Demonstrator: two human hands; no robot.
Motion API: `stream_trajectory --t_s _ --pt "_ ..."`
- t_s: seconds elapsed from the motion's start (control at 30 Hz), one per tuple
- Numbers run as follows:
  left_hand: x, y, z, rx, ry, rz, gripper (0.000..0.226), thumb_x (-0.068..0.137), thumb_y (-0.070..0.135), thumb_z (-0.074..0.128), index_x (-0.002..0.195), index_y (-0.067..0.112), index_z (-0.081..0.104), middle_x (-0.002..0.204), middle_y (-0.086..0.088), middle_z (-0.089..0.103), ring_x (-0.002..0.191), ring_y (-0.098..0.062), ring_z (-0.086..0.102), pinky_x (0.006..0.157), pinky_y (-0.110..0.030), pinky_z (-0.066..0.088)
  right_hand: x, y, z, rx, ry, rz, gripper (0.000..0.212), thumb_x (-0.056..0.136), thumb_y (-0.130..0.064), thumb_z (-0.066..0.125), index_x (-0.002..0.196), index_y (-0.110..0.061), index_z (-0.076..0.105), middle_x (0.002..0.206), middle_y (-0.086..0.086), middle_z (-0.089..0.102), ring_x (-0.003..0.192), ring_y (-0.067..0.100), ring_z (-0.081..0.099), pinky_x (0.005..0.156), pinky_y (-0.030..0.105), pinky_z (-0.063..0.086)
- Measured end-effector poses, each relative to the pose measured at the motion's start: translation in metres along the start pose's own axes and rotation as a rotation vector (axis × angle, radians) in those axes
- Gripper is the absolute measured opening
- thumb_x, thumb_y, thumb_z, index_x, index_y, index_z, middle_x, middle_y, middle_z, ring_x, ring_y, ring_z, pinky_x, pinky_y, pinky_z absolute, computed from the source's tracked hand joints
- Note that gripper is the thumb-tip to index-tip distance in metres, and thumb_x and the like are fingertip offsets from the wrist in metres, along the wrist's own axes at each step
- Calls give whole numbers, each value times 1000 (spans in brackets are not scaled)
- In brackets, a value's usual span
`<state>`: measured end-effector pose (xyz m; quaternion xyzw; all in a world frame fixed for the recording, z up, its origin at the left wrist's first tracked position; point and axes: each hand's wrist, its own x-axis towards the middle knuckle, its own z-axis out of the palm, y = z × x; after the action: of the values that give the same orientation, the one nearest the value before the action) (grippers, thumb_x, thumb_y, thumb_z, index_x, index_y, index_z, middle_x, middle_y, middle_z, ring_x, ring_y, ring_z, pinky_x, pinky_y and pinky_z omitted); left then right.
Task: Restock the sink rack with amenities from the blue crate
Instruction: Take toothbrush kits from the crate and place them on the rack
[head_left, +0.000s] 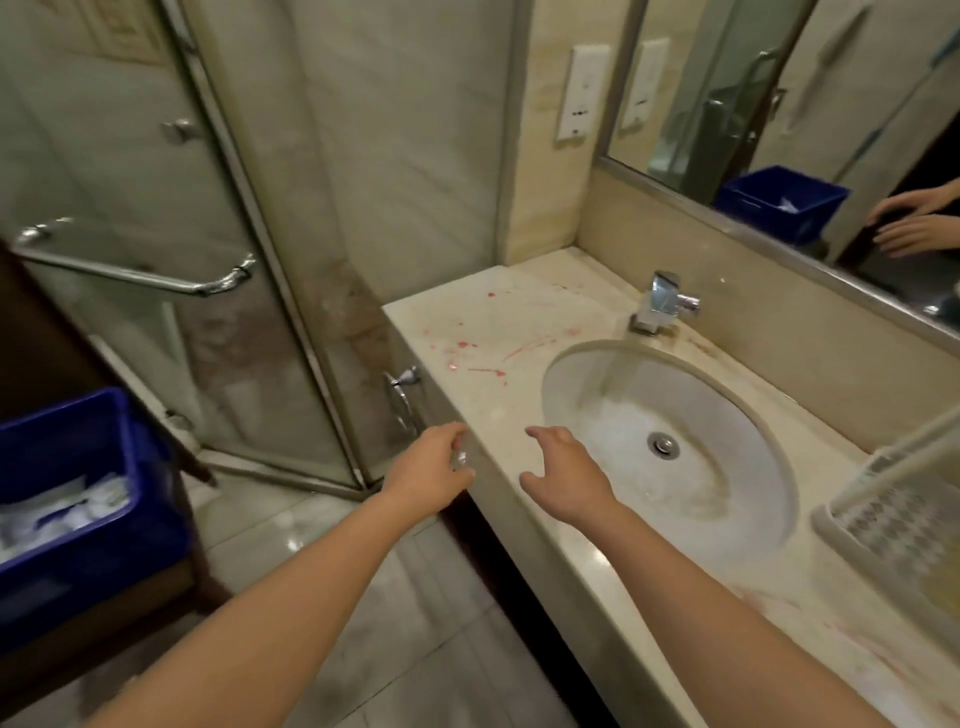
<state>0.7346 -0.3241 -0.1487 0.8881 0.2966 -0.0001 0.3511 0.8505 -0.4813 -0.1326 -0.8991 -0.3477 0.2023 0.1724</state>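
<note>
Over the counter edge, a drop is possible
Left hand curls, perhaps round a small shiny thing, I cannot tell; right hand relaxed, empty. Sink rack waits beyond the sink, blue crate far left: a loose carry may fall in

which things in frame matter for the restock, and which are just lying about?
For the job: blue crate with white packets; rack at the right end of the counter; left hand, small shiny thing at it, too blurred to name; right hand, open and empty.
Lying about: sink basin; tap; mirror; shower door; red stains.
</note>
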Motion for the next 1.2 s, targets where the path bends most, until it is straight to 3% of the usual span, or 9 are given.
stream_trajectory --t_s 0.27,0.43,0.6,0.8,1.0,1.2 --pt "-88 -86 -55 65 74 -97 63 86 34 67 143 29 40 132 6 50 118 -12 53 96 -32 47 -34 -98 60 -74 -62 -124 66 88 -29 58 149 -20 34 151 3 35 137 23 37 108 36 38" --pt "-149 -139 -86 52 130 -175 65 87 34 67 144 30 38 137 7 49 121 -11 53 96 -36 50 -60 -160 102 -101 -102 -200 67 88 -32 58 149 -21 33 151 0 34 137 22 36 106 38 41" --pt "-206 -192 -119 31 197 -232 66 88 35 68 146 32 37 141 8 48 124 -9 51 93 -29 49 -80 -227 141 -102 -136 -303 66 87 -30 58 149 -21 33 150 -1 34 134 19 39 100 36 43" --pt "-266 -239 -150 -17 297 -319 67 87 30 70 145 29 38 138 6 49 118 -11 54 94 -34 52 -101 -298 178 -150 -159 -427 66 89 -30 61 149 -22 34 149 -2 36 134 18 40 101 35 45" --pt "-311 -283 -171 -12 416 -439 63 87 29 70 142 31 39 135 8 50 115 -7 54 87 -26 51 -112 -361 208 -188 -194 -551 66 87 -29 65 147 -25 37 149 -2 39 134 15 42 104 34 45" --pt "-336 -317 -184 -20 494 -552 64 87 33 69 143 31 38 137 9 48 119 -7 52 86 -25 51 -107 -406 230 -236 -252 -676 65 86 -29 64 146 -25 39 144 -4 42 129 13 44 98 30 47"
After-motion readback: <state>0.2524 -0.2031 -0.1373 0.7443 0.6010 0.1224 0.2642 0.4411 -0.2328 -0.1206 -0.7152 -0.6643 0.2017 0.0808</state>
